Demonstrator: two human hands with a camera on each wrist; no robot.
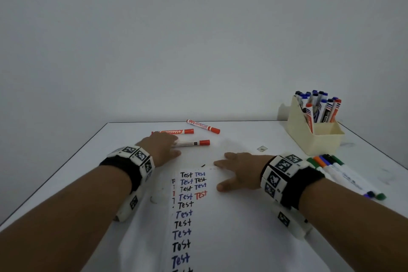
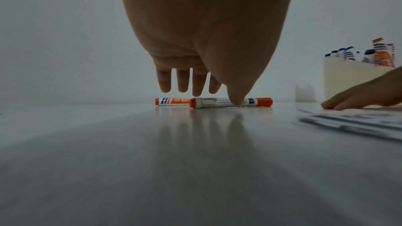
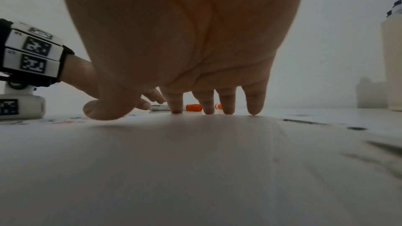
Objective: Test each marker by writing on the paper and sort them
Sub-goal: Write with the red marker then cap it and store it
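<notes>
Three red-capped markers lie at the table's far middle: one (image 1: 204, 126) farthest back, one (image 1: 174, 132) to its left, and the nearest one (image 1: 194, 143) (image 2: 217, 103). My left hand (image 1: 164, 147) (image 2: 214, 85) hovers over the nearest marker with straight fingers, and its thumb tip touches the barrel. It grips nothing. My right hand (image 1: 237, 172) (image 3: 185, 49) lies flat on the white paper (image 1: 231, 227) (image 3: 195, 161), fingertips pressing it down. On the paper, a column of the word "Test" (image 1: 185, 205) runs in black, blue and red.
A beige holder (image 1: 318, 139) (image 2: 348, 78) packed with several upright blue, black and red markers stands at the back right. Several thin coloured markers (image 1: 344, 174) lie in a row beside my right wrist. The table's far edge meets a plain wall.
</notes>
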